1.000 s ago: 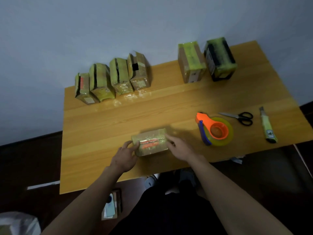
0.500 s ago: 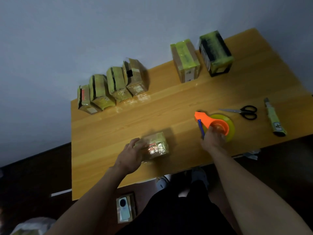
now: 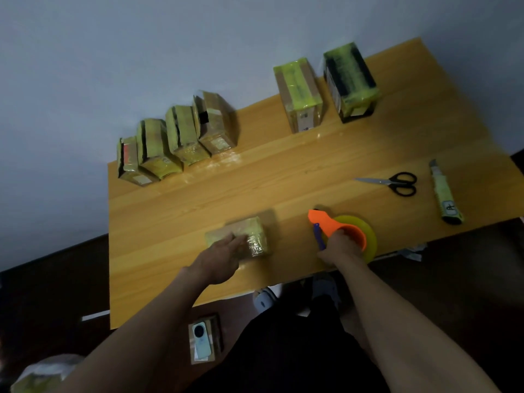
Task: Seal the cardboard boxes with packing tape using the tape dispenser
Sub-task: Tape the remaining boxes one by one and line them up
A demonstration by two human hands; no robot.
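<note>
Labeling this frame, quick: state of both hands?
Left hand: open, fingers flat on the small box.
Right hand: gripping the tape dispenser.

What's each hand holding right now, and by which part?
The right hand grips the tape dispenser by its orange handle near the roll. The left hand holds nothing; its fingers rest flat on top of the small box.
</note>
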